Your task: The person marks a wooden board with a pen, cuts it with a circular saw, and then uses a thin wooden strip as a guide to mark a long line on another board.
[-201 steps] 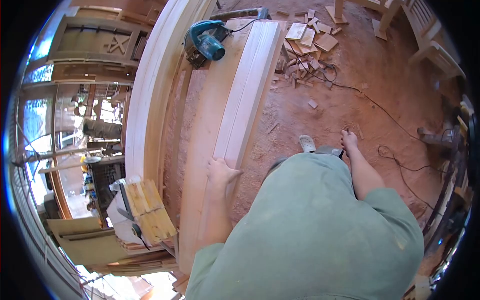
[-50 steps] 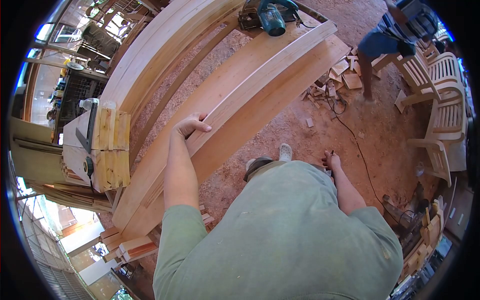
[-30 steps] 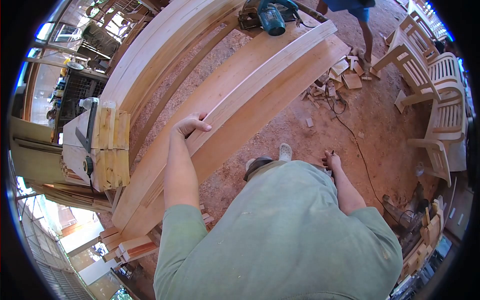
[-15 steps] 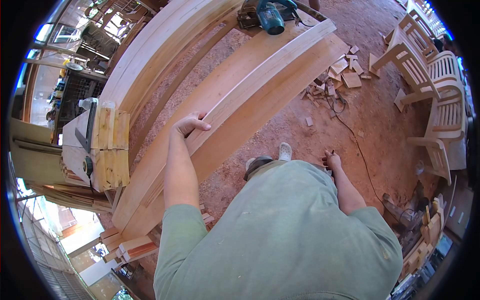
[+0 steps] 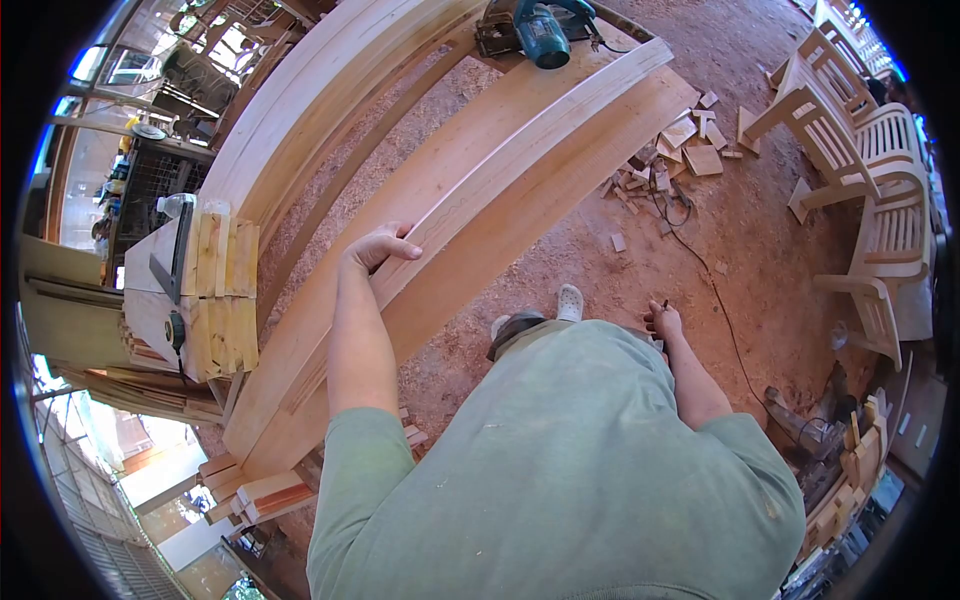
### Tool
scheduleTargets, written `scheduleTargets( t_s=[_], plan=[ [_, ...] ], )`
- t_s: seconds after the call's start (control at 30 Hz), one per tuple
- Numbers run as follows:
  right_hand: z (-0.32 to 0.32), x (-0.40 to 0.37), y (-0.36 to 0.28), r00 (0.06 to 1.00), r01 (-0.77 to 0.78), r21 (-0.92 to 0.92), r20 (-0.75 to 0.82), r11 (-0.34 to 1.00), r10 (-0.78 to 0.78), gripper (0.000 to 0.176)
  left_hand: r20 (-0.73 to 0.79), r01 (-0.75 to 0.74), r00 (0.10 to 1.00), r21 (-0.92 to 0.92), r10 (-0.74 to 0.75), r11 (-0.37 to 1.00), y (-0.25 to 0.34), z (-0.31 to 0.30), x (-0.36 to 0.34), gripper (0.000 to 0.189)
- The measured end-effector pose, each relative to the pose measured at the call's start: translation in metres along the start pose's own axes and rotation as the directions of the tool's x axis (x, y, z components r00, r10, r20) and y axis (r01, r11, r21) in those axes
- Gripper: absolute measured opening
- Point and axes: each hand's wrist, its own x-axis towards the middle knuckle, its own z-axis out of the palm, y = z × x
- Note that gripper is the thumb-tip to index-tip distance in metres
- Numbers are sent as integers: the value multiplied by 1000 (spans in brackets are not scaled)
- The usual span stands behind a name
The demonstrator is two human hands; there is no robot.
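Head view: the left hand [image 5: 383,248] grips the long, narrow, pale timber [image 5: 545,140] at centre, apparently to steady it on the wide, flat, light-brown board [image 5: 560,192]. The right hand [image 5: 665,322], right of centre, holds a slim dark stick [image 5: 665,303]. Clear plastic bottle [image 5: 175,206], upper left: contents cannot be determined.

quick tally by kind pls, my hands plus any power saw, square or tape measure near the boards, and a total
hands: 2 (left hand gripping a board, right hand holding a small dark thing)
power saw: 1
square: 1
tape measure: 1
total: 5
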Motion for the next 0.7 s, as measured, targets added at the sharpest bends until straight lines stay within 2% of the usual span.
scheduleTargets(
  t_s=[0.3,0.7],
  plan=[
    [0,1,3,1000,-2,18,4,1000,2,42,20,-11,1000,-39,12,999,1,2,-1,87],
    [0,-2,-1,1000,-3,27,0,1000,3,40,7,-3,1000,37,3,999,-6,-5,5,86]
  ],
)
